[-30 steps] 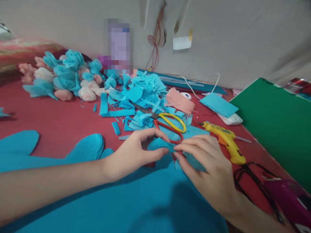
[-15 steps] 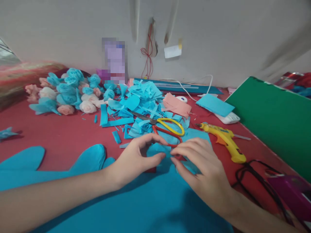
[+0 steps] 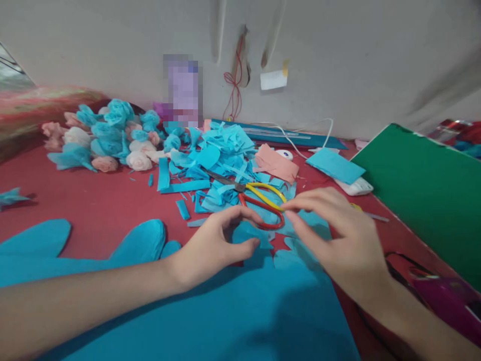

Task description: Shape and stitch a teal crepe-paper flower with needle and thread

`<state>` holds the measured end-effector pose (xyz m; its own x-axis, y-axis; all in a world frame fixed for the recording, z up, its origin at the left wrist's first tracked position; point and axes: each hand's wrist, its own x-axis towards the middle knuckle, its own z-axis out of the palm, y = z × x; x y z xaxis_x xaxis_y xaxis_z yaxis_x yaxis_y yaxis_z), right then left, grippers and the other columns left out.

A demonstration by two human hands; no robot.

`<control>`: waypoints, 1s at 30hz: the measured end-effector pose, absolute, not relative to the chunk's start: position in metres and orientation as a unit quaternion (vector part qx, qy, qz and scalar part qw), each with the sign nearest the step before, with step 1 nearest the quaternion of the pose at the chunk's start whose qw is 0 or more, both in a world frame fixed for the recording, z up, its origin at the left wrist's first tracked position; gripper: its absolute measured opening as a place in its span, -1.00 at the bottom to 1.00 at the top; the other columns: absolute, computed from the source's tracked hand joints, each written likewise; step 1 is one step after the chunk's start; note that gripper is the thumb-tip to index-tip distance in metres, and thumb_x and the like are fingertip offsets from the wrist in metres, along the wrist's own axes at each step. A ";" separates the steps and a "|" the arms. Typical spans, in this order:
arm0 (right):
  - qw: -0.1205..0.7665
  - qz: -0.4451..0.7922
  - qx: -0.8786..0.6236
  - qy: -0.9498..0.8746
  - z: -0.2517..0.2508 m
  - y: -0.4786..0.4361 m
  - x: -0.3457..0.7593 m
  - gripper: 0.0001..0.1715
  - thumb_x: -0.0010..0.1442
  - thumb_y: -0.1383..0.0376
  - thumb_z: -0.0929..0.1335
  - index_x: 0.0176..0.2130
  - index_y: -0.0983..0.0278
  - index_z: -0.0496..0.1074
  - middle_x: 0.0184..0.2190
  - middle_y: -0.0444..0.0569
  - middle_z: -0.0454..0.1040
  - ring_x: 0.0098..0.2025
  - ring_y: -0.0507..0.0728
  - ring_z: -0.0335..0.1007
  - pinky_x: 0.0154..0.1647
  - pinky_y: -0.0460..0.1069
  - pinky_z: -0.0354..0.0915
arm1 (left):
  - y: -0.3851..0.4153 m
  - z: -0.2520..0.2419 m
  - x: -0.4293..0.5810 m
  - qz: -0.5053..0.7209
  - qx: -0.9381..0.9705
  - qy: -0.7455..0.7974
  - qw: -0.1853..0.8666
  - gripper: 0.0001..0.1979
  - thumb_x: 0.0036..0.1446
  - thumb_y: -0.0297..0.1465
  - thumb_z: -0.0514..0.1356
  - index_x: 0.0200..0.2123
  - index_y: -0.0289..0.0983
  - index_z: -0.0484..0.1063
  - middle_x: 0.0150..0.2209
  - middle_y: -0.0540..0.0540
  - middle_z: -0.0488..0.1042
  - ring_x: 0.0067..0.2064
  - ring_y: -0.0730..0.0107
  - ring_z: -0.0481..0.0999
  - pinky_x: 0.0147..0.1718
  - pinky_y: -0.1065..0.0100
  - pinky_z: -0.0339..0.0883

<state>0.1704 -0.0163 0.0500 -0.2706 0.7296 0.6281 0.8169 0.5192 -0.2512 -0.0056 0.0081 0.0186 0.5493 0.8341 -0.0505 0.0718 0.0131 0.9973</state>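
Observation:
My left hand [image 3: 212, 245] rests low over the blue paper, its thumb and forefinger curved with a gap between them. Light-blue paper pieces [image 3: 250, 235] lie under its fingertips. My right hand [image 3: 338, 235] is to the right, its thumb and forefinger brought close in a pinch at the end of the yellow loop of the scissors [image 3: 266, 223]. Whether the fingertips grip the loop or a small thing is hard to see. The scissors lie with blades apart on blue scraps [image 3: 225, 145]. Petal-shaped blue paper [image 3: 291, 258] lies between my hands.
A large blue sheet [image 3: 210, 321] spreads in front. Blue, pink and white paper flowers [image 3: 108, 135] are heaped back left. Folded pink paper [image 3: 276, 163], folded blue paper [image 3: 336, 165] and a green board [image 3: 424, 190] stand at the right. My right hand mostly covers a yellow glue gun.
My right hand has moved up and right, away from my left hand, to the scissors' handle, and now covers most of the glue gun. My left hand has stayed nearly in place.

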 end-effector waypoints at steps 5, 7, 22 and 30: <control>0.289 -0.110 -0.575 -0.758 0.051 0.009 0.215 -0.91 0.08 0.36 0.30 -0.34 0.30 0.40 -0.46 -0.11 0.42 -0.43 0.03 0.32 -0.41 -0.06 0.24 | 0.009 0.019 -0.007 0.282 0.633 0.383 0.611 -0.82 -0.05 -0.47 0.14 -0.29 -0.27 0.31 -0.32 0.02 0.36 -0.50 0.58 0.25 -0.58 0.56 0.17; 0.254 -0.097 -0.599 -0.753 0.051 0.016 0.235 -0.89 0.09 0.31 0.31 -0.36 0.31 0.40 -0.48 -0.12 0.42 -0.47 0.00 0.33 -0.46 -0.10 0.25 | 0.009 0.019 -0.007 0.285 0.643 0.382 0.600 -0.82 -0.05 -0.46 0.14 -0.29 -0.27 0.32 -0.32 0.02 0.35 -0.47 0.56 0.25 -0.55 0.55 0.17; 0.150 0.224 -0.716 -0.645 0.008 -0.018 0.354 -0.81 0.23 0.24 0.23 -0.26 0.29 0.36 -0.36 -0.08 0.39 -0.42 -0.05 0.35 -0.46 -0.16 0.33 | 0.009 0.017 -0.009 0.280 0.642 0.393 0.595 -0.81 -0.02 -0.38 0.14 -0.27 -0.26 0.31 -0.40 0.02 0.32 -0.55 0.57 0.16 -0.62 0.53 0.07; 0.307 0.255 -0.781 -0.480 0.017 -0.025 0.331 -0.89 0.18 0.31 0.27 -0.33 0.32 0.34 -0.51 -0.12 0.39 -0.55 -0.07 0.33 -0.59 -0.20 0.29 | 0.009 0.014 -0.009 0.314 0.636 0.381 0.593 -0.82 -0.02 -0.34 0.17 -0.29 -0.23 0.34 -0.46 0.05 0.28 -0.57 0.58 0.13 -0.63 0.53 0.07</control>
<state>0.3305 -0.0250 0.0175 0.4089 0.9066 -0.1046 0.5929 -0.3510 -0.7248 -0.0086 0.0089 0.0144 0.5125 0.8571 -0.0529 0.1131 -0.0063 0.9936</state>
